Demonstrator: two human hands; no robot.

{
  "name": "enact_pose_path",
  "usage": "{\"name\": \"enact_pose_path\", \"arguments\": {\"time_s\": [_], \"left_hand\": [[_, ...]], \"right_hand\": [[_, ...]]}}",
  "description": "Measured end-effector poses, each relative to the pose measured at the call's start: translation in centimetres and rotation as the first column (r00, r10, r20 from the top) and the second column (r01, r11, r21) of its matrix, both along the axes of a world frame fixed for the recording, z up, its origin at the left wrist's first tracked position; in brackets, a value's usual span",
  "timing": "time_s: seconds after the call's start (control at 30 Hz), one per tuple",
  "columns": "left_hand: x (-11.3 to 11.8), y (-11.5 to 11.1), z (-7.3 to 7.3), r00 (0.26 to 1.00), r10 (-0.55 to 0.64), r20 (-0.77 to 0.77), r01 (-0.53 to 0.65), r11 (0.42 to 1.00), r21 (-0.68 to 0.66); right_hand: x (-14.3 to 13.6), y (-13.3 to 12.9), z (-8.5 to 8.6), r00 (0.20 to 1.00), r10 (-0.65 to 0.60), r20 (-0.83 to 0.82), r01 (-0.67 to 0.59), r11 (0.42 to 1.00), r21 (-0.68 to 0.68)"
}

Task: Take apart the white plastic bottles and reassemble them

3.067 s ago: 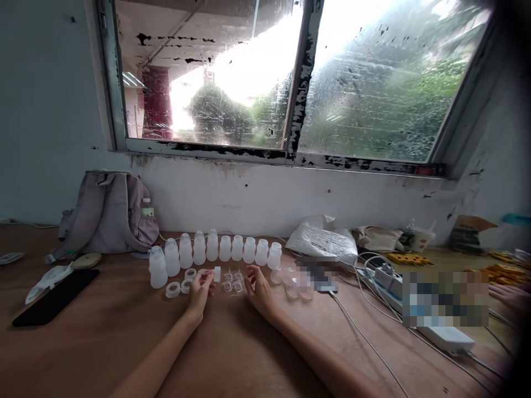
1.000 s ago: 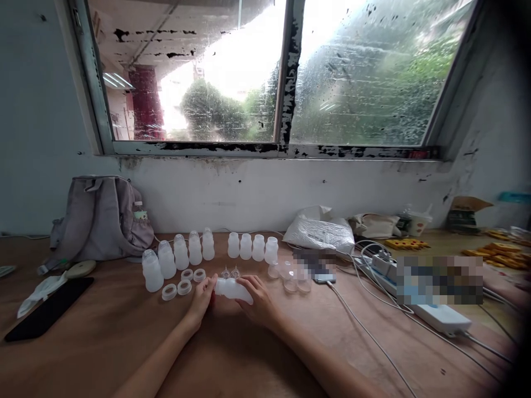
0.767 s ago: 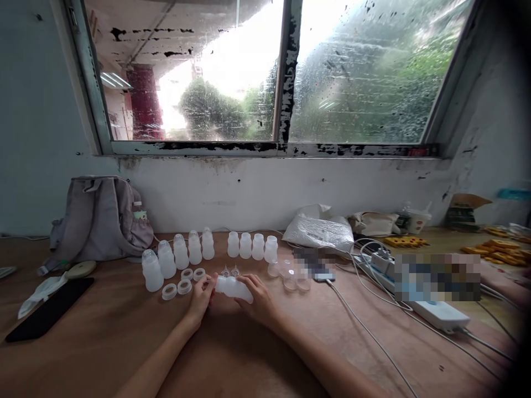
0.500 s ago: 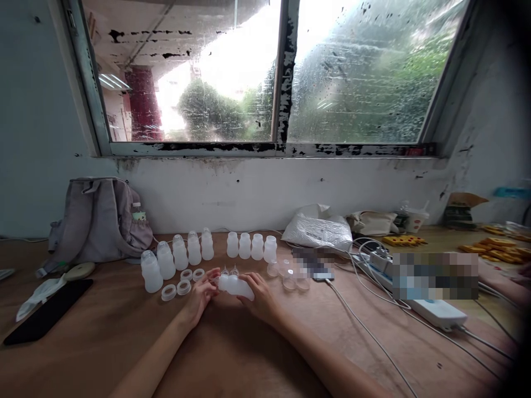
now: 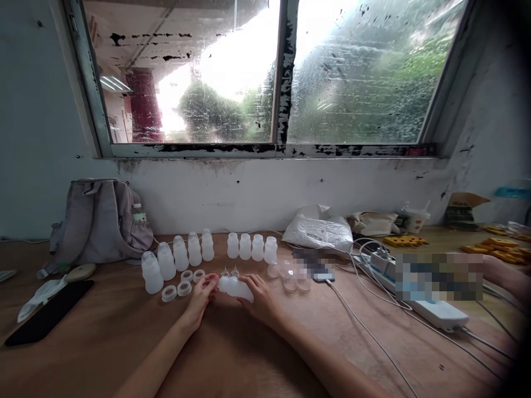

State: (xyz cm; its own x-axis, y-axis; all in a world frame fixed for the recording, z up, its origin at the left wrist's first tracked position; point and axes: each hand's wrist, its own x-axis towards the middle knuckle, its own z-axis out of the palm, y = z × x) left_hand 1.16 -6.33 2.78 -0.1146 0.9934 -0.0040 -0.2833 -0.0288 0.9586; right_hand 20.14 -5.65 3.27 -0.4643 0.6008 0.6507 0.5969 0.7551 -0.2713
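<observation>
A frosted white baby bottle [image 5: 235,289] lies sideways just above the table. My right hand [image 5: 260,296] wraps round its base end. At the bottle's mouth end, my left hand [image 5: 202,301] has its fingers closed together; whatever they pinch is hidden. Two clear nipples [image 5: 234,271] stand just behind the held bottle. Left of my left hand lie several white collar rings [image 5: 184,288]. Capped bottles [image 5: 166,261] form a slanting row at the left, and uncapped bottles [image 5: 245,247] stand in a row further back. Several clear dome caps [image 5: 289,283] sit right of my right hand.
On the left are a grey backpack [image 5: 102,221] and a black flat slab [image 5: 50,312]. A silvery bag [image 5: 319,231] rests against the wall. Cables run around a white power strip [image 5: 440,312] on the right, where another person's hand [image 5: 504,276] reaches in.
My left fingers have drawn in closer round the bottle's mouth end, and the clear piece seen there is now hidden. The other person's hand at the right has shifted up.
</observation>
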Motion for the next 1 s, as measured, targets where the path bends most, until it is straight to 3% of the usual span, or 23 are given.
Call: {"name": "enact_pose_path", "arguments": {"time_s": [0.17, 0.33, 0.47, 0.6, 0.67, 0.73, 0.8, 0.83, 0.9, 0.97, 1.0], "left_hand": [[0.0, 0.2, -0.5, 1.0, -0.01, -0.004, 0.01, 1.0, -0.004], [-0.4, 0.3, -0.5, 0.994, -0.051, 0.098, 0.045, 0.997, 0.064], [-0.3, 0.4, -0.6, 0.997, -0.025, 0.069, 0.025, 1.0, 0.002], [-0.2, 0.3, -0.6, 0.998, -0.016, 0.059, 0.014, 1.0, 0.023], [-0.2, 0.3, -0.5, 0.998, -0.024, 0.059, 0.021, 0.999, 0.048], [-0.2, 0.3, -0.5, 0.997, -0.042, 0.06, 0.037, 0.996, 0.081], [-0.1, 0.2, -0.4, 0.996, -0.051, 0.077, 0.043, 0.994, 0.103], [0.0, 0.2, -0.3, 0.994, -0.05, 0.099, 0.04, 0.994, 0.103], [0.3, -0.2, -0.1, 0.984, -0.063, 0.167, 0.051, 0.996, 0.074], [0.7, -0.7, 0.2, 0.96, -0.12, 0.254, 0.12, 0.993, 0.017], [1.0, -1.0, 0.4, 0.942, -0.158, 0.297, 0.169, 0.985, -0.014]], "right_hand": [[-0.1, -0.1, 0.0, 1.0, 0.013, -0.012, -0.013, 1.0, -0.002], [0.0, 0.0, -0.1, 1.0, 0.025, -0.013, -0.025, 1.0, -0.001], [-0.1, -0.2, 0.0, 0.999, 0.036, -0.037, -0.037, 0.999, -0.013], [-0.2, -0.5, 0.4, 0.988, 0.047, -0.149, -0.072, 0.983, -0.171], [-0.4, -0.7, 0.8, 0.968, -0.003, -0.251, -0.1, 0.913, -0.395], [-0.6, -0.9, 1.2, 0.942, -0.092, -0.322, -0.147, 0.752, -0.642], [-0.8, -1.0, 1.3, 0.925, -0.162, -0.344, -0.181, 0.61, -0.772], [-0.9, -1.1, 1.3, 0.921, -0.174, -0.35, -0.181, 0.604, -0.776], [-1.1, -1.5, 1.1, 0.921, -0.149, -0.359, -0.142, 0.73, -0.668], [-1.3, -2.0, 0.7, 0.942, -0.075, -0.328, -0.087, 0.887, -0.453], [-1.5, -2.3, 0.6, 0.957, -0.033, -0.289, -0.071, 0.936, -0.345]]}}
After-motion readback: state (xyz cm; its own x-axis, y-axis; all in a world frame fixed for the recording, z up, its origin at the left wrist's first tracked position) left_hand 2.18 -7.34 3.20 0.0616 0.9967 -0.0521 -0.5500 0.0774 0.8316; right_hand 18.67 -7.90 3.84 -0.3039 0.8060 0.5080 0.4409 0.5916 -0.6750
